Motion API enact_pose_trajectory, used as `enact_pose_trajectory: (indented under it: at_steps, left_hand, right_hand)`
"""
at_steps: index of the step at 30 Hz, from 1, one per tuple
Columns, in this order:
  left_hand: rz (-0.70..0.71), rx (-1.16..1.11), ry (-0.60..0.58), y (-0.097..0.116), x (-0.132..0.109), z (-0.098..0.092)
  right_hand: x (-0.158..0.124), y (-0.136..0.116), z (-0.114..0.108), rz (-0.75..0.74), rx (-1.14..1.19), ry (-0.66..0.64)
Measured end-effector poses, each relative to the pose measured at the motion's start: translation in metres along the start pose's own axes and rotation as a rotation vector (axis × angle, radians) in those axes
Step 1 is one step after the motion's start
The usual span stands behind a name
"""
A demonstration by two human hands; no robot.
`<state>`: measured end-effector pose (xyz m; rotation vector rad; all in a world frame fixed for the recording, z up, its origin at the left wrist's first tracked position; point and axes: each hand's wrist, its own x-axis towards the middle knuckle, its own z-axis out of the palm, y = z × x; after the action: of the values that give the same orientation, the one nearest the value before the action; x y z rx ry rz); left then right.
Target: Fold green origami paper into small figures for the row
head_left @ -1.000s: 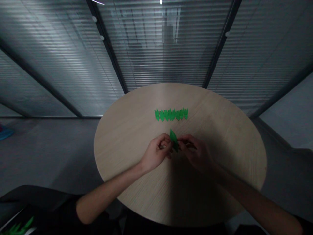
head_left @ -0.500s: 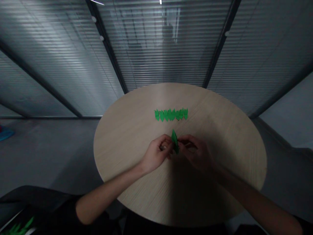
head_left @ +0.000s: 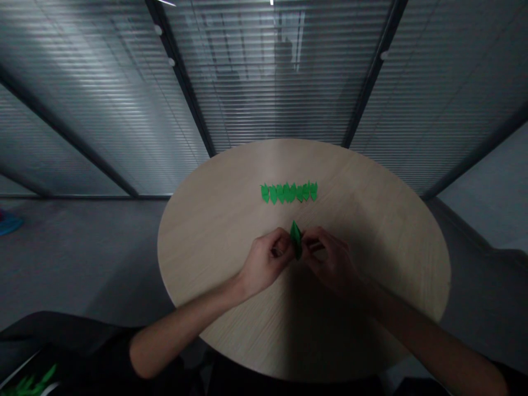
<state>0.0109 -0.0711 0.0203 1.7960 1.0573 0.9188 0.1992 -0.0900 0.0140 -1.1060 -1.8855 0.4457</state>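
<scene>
A folded green paper piece (head_left: 296,240), pointed at its top, stands nearly upright between my hands above the table. My left hand (head_left: 267,258) pinches its left side between thumb and fingers. From the other side, my right hand (head_left: 330,257) grips the right side with its fingertips; that hand is in shadow. Farther off lies a row of several similar green folded paper pieces (head_left: 289,192), side by side and touching or overlapping, with pointed tips at top and bottom.
The round wooden table (head_left: 206,220) stands before glass panels with blinds (head_left: 276,110). At the lower left, more green pieces (head_left: 35,382) sit in a dark holder beside my arm. A blue object (head_left: 9,223) is on the floor at far left.
The held paper piece has shifted very slightly right and its sides look a little more spread apart. Both hands keep their grip; the row has not moved.
</scene>
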Motion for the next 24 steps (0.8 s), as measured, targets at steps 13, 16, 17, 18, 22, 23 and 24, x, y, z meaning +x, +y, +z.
enact_pose_trajectory:
  at_steps: [13, 16, 17, 18, 22, 23, 24]
  left_hand:
    - [0.016, 0.009, 0.018, -0.0018, -0.0017, 0.0003]
    - [0.030, 0.033, 0.010, -0.0008, -0.0027, 0.0010]
    - [0.040, 0.044, 0.007, -0.0007, -0.0030, 0.0012]
    - [0.049, 0.055, 0.008, -0.0008, -0.0032, 0.0014]
    - [0.047, 0.054, 0.021, -0.0019, -0.0032, 0.0014]
    - [0.034, 0.032, 0.017, -0.0022, -0.0030, 0.0014]
    - [0.021, 0.003, 0.009, -0.0024, -0.0027, 0.0015]
  right_hand:
    - [0.0026, 0.0005, 0.0012, 0.010, 0.051, 0.015]
    - [0.0037, 0.0020, 0.0018, -0.001, 0.027, 0.046]
    - [0.0039, 0.0023, 0.0018, -0.020, -0.004, 0.056]
    - [0.0040, 0.0024, 0.0016, -0.049, -0.047, 0.067]
    - [0.0030, 0.0007, 0.0007, -0.202, -0.253, 0.109]
    - [0.0026, -0.0001, 0.0006, -0.232, -0.293, 0.117]
    - [0.0022, -0.0009, 0.0006, -0.260, -0.326, 0.129]
